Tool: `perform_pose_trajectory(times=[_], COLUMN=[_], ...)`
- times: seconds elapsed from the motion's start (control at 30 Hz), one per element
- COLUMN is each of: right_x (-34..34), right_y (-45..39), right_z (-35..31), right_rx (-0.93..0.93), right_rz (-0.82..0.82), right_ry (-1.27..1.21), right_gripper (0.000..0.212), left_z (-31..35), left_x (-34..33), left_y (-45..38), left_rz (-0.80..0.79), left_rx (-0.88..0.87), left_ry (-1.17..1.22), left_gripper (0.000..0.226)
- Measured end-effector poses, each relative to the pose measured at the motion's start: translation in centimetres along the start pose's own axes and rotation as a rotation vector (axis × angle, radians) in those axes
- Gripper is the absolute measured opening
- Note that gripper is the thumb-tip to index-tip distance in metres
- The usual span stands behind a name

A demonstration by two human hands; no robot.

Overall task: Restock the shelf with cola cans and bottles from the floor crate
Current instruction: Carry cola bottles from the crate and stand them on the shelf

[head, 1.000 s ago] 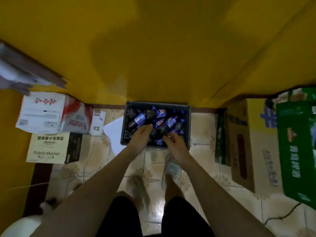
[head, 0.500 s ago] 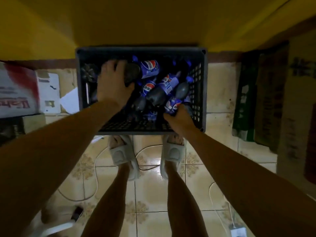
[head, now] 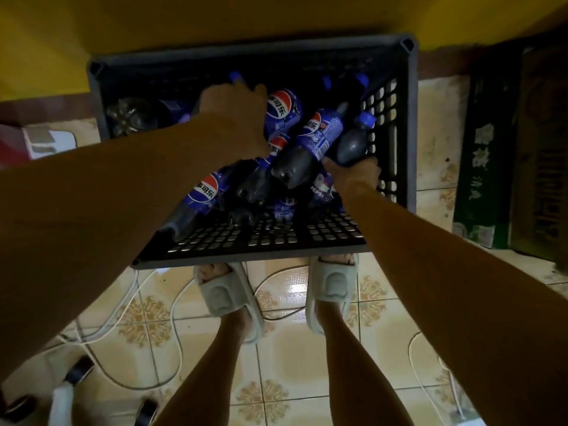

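Black crate [head: 410, 124] on floor, both hands in, picking bottles.
Our left hand [head: 235, 118] curls over a cola bottle [head: 284, 110] mid-crate; our right hand [head: 353, 176] grips the base of another bottle [head: 353, 142] by the right wall. Next we lift both clear, then turn to the shelf, out of view. Cables [head: 172, 305] by our feet: trip risk.

1. A glossy beige tiled floor [head: 289, 358] with brown floral motifs carries everything.
2. A dark perforated plastic crate [head: 410, 124] stands on it against the yellow wall.
3. White cables [head: 176, 309] trail across the tiles.
4. Green cardboard boxes [head: 482, 155] stand right of the crate.
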State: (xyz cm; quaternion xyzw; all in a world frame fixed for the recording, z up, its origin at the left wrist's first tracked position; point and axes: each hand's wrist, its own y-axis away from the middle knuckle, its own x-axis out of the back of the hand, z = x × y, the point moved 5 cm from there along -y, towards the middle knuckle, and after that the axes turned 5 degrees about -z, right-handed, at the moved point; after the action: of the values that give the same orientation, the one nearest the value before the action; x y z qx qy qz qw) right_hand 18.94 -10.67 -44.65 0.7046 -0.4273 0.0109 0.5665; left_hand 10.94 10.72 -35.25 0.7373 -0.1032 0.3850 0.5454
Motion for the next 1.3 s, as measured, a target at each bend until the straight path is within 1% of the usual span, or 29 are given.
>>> perform_pose_trajectory(times=[0.03, 0.07, 0.13, 0.17, 0.23, 0.3, 0.4, 0.47, 0.5, 0.6, 0.63, 0.7, 0.77, 0.8, 0.83, 0.87, 0.93, 1.0, 1.03, 1.1, 1.17, 1.23, 1.3], right_x=[0.2, 0.3, 0.5, 0.7, 1.0, 1.7, 2.7, 3.5, 4.0, 5.3, 5.8, 6.7, 7.7, 8.1, 8.5, 9.0, 10.4, 12.4, 13.6, 16.1, 18.5, 20.4, 22.0], right_y=[-0.5, -1.0, -0.8, 0.0, 1.5, 2.7, 4.0, 4.7, 5.2, 6.8, 7.6, 9.8, 12.8, 14.7, 17.0, 19.5, 25.2, 31.7, 35.0, 41.5, 47.4, 52.8, 57.5], right_z=[-0.2, -0.3, -0.5, -0.6, -0.6, -0.4, -1.0, -1.5, -1.7, -2.8, -3.3, -4.4, -5.9, -6.7, -7.7, -8.6, -10.7, -13.0, -14.0, -15.8, -17.6, -19.4, -21.8], right_rx=[-0.041, -0.063, -0.044, -0.021, 0.063, 0.166, 0.315, 0.356, 0.373, 0.406, 0.412, 0.402, 0.387, 0.381, 0.386, 0.392, 0.419, 0.475, 0.508, 0.563, 0.600, 0.596, 0.588], right_rz=[-0.029, -0.040, -0.031, -0.018, -0.003, -0.012, -0.100, -0.167, -0.193, -0.264, -0.296, -0.339, -0.354, -0.369, -0.394, -0.419, -0.461, -0.480, -0.488, -0.508, -0.524, -0.554, -0.591], right_ry=[0.010, 0.012, -0.016, -0.039, -0.079, -0.116, -0.077, -0.064, -0.064, -0.084, -0.084, -0.105, -0.161, -0.191, -0.228, -0.272, -0.341, -0.375, -0.395, -0.460, -0.582, -0.711, -0.748], right_gripper=[0.088, 0.085, 0.091, 0.092, 0.083, 0.075, 0.072, 0.071, 0.068, 0.066, 0.067, 0.069, 0.077, 0.079, 0.077, 0.071, 0.060, 0.058, 0.058, 0.052, 0.040, 0.037, 0.035], left_z=[0.3, 0.4, 0.3, 0.2, -0.1, -0.4, -0.9, -0.9, -0.9, -1.3, -1.5, -1.7, -1.7, -1.7, -1.8, -1.8, -1.8, -2.3, -2.8, -4.1, -5.7, -7.1, -8.4], left_x=[-0.6, -1.4, -2.9, -3.5, -4.9, -6.7, -8.4, -8.7, -8.7, -7.9, -7.3, -5.8, -3.8, -2.5, -1.0, 0.6, 4.2, 7.9, 9.6, 12.5, 15.4, 18.7, 22.1], left_y=[-0.2, -0.4, -0.1, 0.1, 0.8, 1.6, 2.9, 4.0, 4.7, 7.0, 8.0, 10.2, 12.8, 14.2, 16.0, 17.8, 21.9, 26.9, 29.4, 34.9, 40.1, 44.6, 48.8], left_rz=[-0.057, -0.122, -0.233, -0.256, -0.290, -0.324, -0.282, -0.256, -0.239, -0.126, -0.094, -0.046, -0.011, 0.015, 0.037, 0.047, 0.027, 0.005, -0.014, -0.040, -0.022, 0.032, 0.116], left_rx=[-0.006, 0.004, 0.034, 0.060, 0.109, 0.145, 0.139, 0.164, 0.189, 0.214, 0.212, 0.210, 0.207, 0.202, 0.208, 0.218, 0.246, 0.267, 0.255, 0.191, 0.088, -0.025, -0.098], left_ry=[0.062, 0.174, 0.430, 0.528, 0.659, 0.798, 1.030, 1.182, 1.239, 1.357, 1.389, 1.481, 1.568, 1.595, 1.637, 1.702, 1.855, 1.998, 2.058, 2.150, 2.215, 2.264, 2.296], left_gripper=[0.101, 0.104, 0.110, 0.113, 0.115, 0.110, 0.093, 0.075, 0.069, 0.082, 0.080, 0.059, 0.036, 0.028, 0.024, 0.023, 0.038, 0.051, 0.053, 0.050, 0.055, 0.055, 0.047])
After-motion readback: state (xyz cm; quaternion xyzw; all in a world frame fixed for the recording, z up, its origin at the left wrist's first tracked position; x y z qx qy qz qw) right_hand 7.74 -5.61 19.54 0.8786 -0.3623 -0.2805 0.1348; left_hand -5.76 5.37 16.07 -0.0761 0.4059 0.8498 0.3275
